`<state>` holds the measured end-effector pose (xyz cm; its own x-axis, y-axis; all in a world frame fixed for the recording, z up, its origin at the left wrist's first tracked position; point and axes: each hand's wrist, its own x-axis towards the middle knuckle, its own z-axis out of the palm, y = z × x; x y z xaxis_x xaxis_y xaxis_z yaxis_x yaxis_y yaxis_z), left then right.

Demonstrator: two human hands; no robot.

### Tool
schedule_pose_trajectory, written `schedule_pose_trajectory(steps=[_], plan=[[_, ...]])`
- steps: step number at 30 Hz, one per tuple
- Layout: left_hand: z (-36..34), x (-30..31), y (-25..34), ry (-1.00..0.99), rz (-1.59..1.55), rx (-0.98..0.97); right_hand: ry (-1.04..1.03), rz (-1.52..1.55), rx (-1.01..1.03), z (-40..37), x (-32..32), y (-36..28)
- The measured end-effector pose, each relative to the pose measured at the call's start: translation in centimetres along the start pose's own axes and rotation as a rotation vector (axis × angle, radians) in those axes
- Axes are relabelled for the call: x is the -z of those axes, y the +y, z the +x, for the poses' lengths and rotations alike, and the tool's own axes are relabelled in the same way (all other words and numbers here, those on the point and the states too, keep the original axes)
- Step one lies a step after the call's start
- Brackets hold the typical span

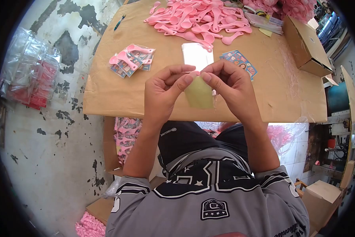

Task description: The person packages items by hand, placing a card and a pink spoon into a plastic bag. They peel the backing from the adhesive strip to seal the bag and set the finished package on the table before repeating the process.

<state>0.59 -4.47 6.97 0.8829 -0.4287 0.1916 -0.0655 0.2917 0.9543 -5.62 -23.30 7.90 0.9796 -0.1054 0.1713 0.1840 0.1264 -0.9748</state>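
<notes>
Both hands meet over the front of the table, pinching the upper edge of a small yellow-green slip (201, 94) between thumbs and forefingers. My left hand (167, 87) grips its left top corner and my right hand (230, 85) the right one. A tiny bit of pink shows between the fingertips; I cannot make out what it is. Just beyond the fingers lies a shiny stack of clear plastic bags (197, 55). Blue printed cards (240, 63) lie beyond my right hand. To the left are packed bags with pink measuring spoons (132, 57) and printed cards.
A large heap of loose pink spoons (201, 17) covers the table's back. An open cardboard box (307, 45) stands at the right edge, a pen (119, 22) at back left. Plastic bags (31, 67) hang on the left wall. A box of packed spoons (126, 136) sits below the table.
</notes>
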Motion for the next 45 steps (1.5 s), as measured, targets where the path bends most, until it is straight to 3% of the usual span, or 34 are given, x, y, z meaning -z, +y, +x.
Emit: schedule_pose_trajectory(steps=[11,17,26,32,35,37,41,45], plan=[[-0.1,-0.2,-1.1,0.023,-0.071,0.06,0.011,0.02,-0.025,-0.5,1.9,0.4],[-0.5,-0.4,-0.8,0.025,0.004,-0.029,0.02,0.025,-0.015,-0.5,1.6,0.6],[-1.1,2.0,-1.9,-0.157,-0.031,-0.238,-0.119,0.021,0.129,-0.6,1.9,0.9],[-1.3,2.3,-0.9,-0.184,-0.244,-0.153,-0.151,-0.07,0.188,-0.8,1.6,-0.4],[-1.6,2.0,-0.7,-0.105,0.067,-0.129,-0.157,-0.111,0.19,-0.9,1.7,-0.6],[-1.3,2.3,-1.3,-0.102,-0.029,-0.056,-0.143,-0.192,0.193,-0.9,1.6,-0.1],[-1.1,1.9,-1.0,-0.033,-0.196,0.072,-0.087,-0.025,0.111,-1.2,0.7,-0.1],[-1.3,1.7,-1.5,-0.086,-0.313,0.069,-0.072,0.012,0.084,-1.2,0.9,-0.4]])
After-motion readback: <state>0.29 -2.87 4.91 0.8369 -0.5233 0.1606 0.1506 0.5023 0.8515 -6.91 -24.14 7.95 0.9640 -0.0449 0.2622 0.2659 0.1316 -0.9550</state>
